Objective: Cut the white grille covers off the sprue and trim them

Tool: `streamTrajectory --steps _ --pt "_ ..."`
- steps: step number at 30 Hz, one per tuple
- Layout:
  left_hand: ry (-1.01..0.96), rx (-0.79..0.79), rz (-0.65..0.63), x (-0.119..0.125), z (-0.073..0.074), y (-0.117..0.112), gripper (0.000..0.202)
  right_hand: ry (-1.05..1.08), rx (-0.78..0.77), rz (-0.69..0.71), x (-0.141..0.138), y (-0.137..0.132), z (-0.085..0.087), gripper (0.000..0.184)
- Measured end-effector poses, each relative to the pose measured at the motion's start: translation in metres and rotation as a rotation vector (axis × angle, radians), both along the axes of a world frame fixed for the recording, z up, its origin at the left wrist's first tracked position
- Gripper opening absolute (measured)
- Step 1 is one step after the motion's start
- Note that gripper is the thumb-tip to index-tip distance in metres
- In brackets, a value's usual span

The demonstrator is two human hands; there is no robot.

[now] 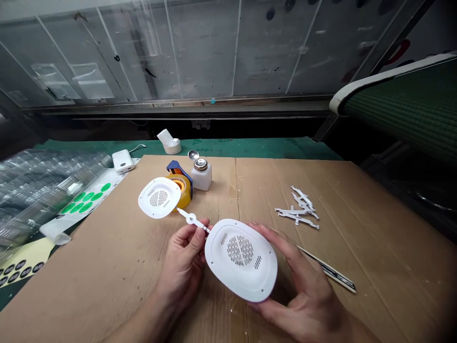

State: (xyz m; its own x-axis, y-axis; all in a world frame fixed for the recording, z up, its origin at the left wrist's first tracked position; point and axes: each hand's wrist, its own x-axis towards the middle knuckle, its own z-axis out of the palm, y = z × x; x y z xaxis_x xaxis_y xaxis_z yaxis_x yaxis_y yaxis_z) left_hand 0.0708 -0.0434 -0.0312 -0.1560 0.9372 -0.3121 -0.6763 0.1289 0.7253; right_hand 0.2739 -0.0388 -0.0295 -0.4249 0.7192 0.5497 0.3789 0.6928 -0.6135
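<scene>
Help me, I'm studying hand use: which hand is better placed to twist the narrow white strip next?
Probably the left hand: its fingers pinch the strip, while the right hand holds the nearer perforated plate by its edges.

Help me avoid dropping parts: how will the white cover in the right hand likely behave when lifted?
The white cover shows an even curve in the right hand, so it is probably stiff. Its slotted, thin-looking shell suggests lightness. Its smooth rim might slip.

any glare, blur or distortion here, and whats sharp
Head view: glare on the clear plastic packaging at left; head view: the green belt at right looks dim, outer edges stretched and soft; head view: the nearer white perforated panel looks sharp.
</scene>
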Motion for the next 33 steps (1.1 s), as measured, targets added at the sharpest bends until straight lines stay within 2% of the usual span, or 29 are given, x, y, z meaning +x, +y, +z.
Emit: streamTrajectory --steps 4,9,14,21,27,33 --pt "0.059 0.034 0.012 0.0006 -0.0011 -0.0014 0.035 -0.109 0.077 0.05 -0.0003 0.0006 0.003 0.063" --pt "0.165 0.071 0.007 0.0016 -0.0029 -0.0057 0.029 -0.332 0.205 0.127 -0.0014 0.0042 -0.0018 0.058" --pt "0.195 0.062 0.025 0.0034 -0.0023 -0.0051 0.028 -0.303 0.214 0.176 -0.0011 0.0053 0.0011 0.051" --pt "0.192 0.05 0.033 0.0022 -0.0047 -0.0011 0.03 -0.291 0.197 0.155 -0.0005 0.0031 0.002 0.046" --pt "0.214 0.052 0.031 0.0022 -0.0031 -0.0045 0.028 -0.346 0.181 0.187 0.0006 0.0055 -0.0028 0.065" --pt "0.215 0.056 0.003 0.0054 -0.0046 -0.006 0.025 -0.428 0.272 0.149 -0.0002 0.0075 -0.0021 0.061"
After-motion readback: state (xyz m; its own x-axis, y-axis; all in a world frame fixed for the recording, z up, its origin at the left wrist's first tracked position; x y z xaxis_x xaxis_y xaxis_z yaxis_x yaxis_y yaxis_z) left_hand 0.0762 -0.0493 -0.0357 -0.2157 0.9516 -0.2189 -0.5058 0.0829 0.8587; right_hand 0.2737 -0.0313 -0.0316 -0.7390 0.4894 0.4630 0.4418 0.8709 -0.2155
